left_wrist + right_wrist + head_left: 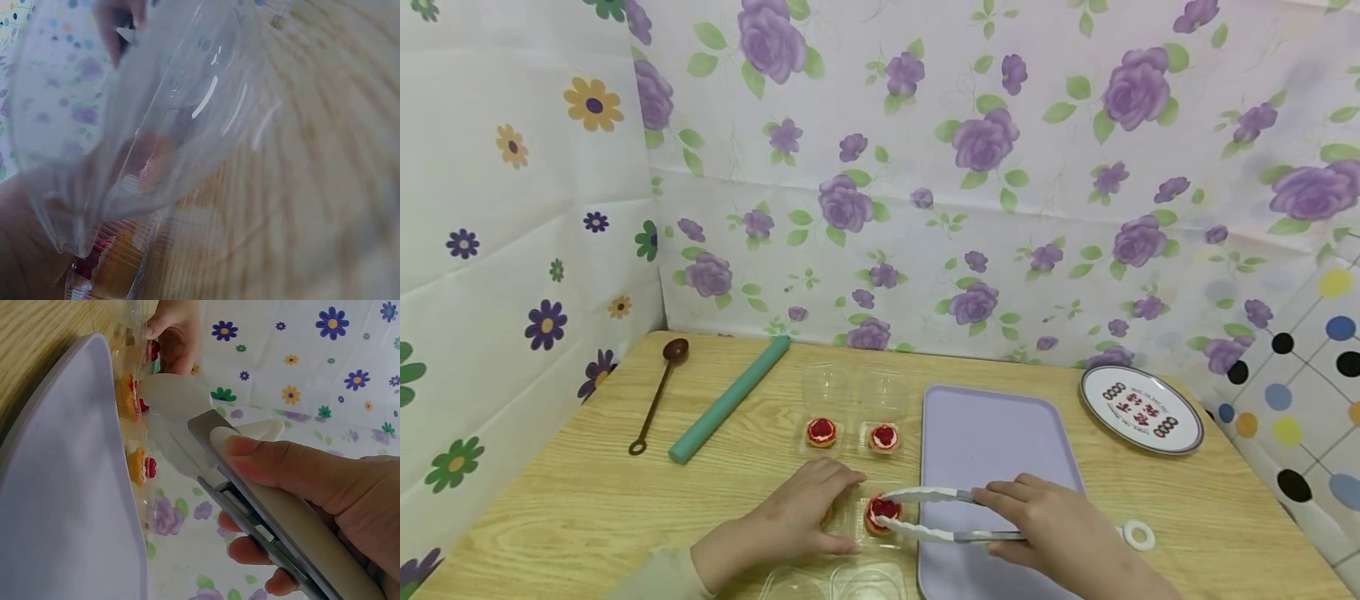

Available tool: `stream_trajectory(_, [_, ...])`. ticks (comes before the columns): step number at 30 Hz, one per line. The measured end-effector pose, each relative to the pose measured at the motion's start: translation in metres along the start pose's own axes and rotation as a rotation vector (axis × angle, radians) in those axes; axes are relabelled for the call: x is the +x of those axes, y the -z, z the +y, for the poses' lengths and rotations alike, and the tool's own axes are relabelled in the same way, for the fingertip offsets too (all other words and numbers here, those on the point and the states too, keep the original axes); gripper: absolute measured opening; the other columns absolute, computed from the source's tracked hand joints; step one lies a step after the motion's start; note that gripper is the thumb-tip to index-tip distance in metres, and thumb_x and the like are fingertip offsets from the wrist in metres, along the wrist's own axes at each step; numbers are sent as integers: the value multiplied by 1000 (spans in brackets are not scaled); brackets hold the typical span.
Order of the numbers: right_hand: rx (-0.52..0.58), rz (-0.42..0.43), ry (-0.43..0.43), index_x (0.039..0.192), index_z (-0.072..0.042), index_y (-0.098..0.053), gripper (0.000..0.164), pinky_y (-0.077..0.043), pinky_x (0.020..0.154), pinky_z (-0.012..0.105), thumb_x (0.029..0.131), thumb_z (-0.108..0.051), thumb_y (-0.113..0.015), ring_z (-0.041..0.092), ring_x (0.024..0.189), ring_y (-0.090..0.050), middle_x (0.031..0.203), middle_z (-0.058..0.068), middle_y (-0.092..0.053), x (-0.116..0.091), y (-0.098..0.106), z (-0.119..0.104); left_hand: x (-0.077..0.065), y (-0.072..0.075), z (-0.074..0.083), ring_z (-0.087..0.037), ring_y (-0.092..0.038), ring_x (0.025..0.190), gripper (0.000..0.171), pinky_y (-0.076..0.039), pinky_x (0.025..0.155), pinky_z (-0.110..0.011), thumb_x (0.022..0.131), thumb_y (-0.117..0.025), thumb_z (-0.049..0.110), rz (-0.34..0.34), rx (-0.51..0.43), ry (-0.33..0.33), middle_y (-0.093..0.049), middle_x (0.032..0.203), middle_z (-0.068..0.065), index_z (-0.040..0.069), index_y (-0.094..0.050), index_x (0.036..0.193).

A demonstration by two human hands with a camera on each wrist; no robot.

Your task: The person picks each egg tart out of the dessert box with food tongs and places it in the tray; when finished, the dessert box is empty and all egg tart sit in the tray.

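2 hands, right (1051, 523) gripping tongs (987, 536), left (793, 511) spanning container (855, 518)

from the head, the table (587, 500) is faced downward; tongs (284, 519) are shared with the close right-wrist view, clear packaging (194, 100) with the left.

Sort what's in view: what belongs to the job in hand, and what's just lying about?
Belongs, I'd judge: left hand, right hand, tongs, red-topped tarts, clear boxes, probably the lavender tray.

Seems just lying about: brown spoon, green rod, patterned plate.
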State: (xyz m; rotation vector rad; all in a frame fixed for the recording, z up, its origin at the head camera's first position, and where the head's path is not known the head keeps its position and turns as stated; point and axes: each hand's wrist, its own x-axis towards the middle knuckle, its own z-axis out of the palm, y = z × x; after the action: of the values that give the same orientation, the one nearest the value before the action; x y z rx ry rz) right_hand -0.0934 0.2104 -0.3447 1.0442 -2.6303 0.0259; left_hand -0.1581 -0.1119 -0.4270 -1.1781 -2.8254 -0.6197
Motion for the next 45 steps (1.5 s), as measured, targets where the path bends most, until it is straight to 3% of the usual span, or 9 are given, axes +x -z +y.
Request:
stream_trajectory(8, [29, -65, -56, 115, -12, -69, 49, -57, 77, 30, 76, -39, -78, 15, 92, -66, 105, -2, -72, 2, 0, -3, 2, 0, 2, -16, -50, 118, 73, -41, 105, -39, 75, -76, 51, 5, 9, -10, -58, 123, 3, 12, -52, 133])
stream_trajectory(23, [-8, -225, -14, 116, -9, -68, 50, -55, 77, 30, 76, -39, -76, 16, 89, -64, 106, -1, -71, 25, 19, -6, 2, 0, 1, -17, -50, 119, 74, -41, 106, -39, 75, -77, 51, 13, 11, -6, -58, 123, 3, 12, -53, 132])
stream_trajectory(31, [-74, -222, 63, 116, -11, -68, 51, -55, 76, 26, 77, -42, -75, 16, 88, -64, 107, 0, -72, 32, 27, -6, 1, 0, 0, -18, -50, 120, 74, -41, 106, -40, 75, -75, 52, 8, 9, 1, -58, 125, 2, 12, -52, 133])
stream_trajectory(45, [-110, -143, 3, 121, -13, -66, 52, -57, 74, 30, 78, -42, -74, 19, 93, -65, 111, 1, -70, 19, 49, 9, 1, -1, 0, -18, -50, 119, 73, -41, 106, -40, 75, -76, 51, 18, 16, -11, -58, 124, 2, 12, -53, 132])
